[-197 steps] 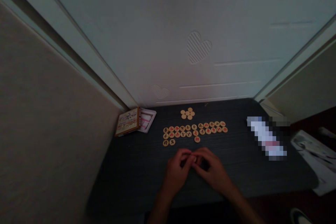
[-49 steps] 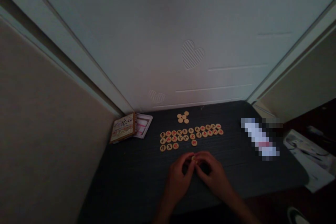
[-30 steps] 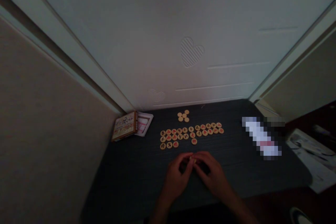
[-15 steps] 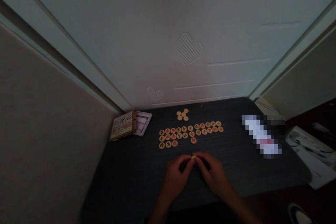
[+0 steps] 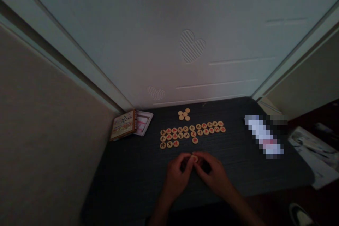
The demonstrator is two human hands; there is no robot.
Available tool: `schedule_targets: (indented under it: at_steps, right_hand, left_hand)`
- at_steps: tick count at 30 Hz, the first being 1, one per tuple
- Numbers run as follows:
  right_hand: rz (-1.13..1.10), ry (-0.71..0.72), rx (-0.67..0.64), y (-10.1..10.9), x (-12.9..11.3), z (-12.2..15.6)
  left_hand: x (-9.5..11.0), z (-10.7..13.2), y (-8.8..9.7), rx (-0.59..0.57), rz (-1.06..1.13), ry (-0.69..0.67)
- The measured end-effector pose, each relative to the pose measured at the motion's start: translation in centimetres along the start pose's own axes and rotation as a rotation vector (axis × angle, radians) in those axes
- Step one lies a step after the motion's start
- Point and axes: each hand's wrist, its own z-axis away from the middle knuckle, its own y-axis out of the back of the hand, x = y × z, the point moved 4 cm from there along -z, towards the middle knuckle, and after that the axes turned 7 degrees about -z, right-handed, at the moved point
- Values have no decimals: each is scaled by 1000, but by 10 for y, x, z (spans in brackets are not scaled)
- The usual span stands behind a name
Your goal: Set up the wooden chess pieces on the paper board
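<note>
Between the fingertips of both hands is a small round xiangqi piece (image 5: 195, 159), its marked face partly covered by the thumbs. My left hand (image 5: 178, 173) pinches it from the left and my right hand (image 5: 212, 170) from the right, just over the dark table. Beyond the hands lie rows of face-up xiangqi pieces (image 5: 174, 136) with red or black characters. One red-marked piece (image 5: 195, 141) sits by itself below the rows, closest to my fingers. Farther back, a small cluster of pieces (image 5: 185, 114) shows plain faces.
A wooden-edged box (image 5: 123, 125) lies at the table's (image 5: 127, 180) left back edge, over a pink and white packet (image 5: 144, 123). On the right is a blurred-out white object (image 5: 263, 137). A white panelled door (image 5: 159, 42) rises behind the table. Beyond the right edge stands a white surface with items (image 5: 315, 155).
The piece in my fingers has been tilted, so more of its face with a reddish mark shows. Both hands stay in nearly the same place; the laid-out pieces are unchanged.
</note>
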Motion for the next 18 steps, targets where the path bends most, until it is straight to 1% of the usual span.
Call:
schedule_targets:
  at_steps: [6, 9, 18]
  right_hand:
    - [-13, 57, -83, 0, -2, -2]
    - [-20, 77, -86, 1, -3, -2]
    - [8, 77, -70, 2, -10, -3]
  left_hand:
    - [-2, -1, 0, 43, -34, 7]
    - [-3, -1, 0, 28, -39, 7]
    - [-1, 0, 2, -20, -11, 8]
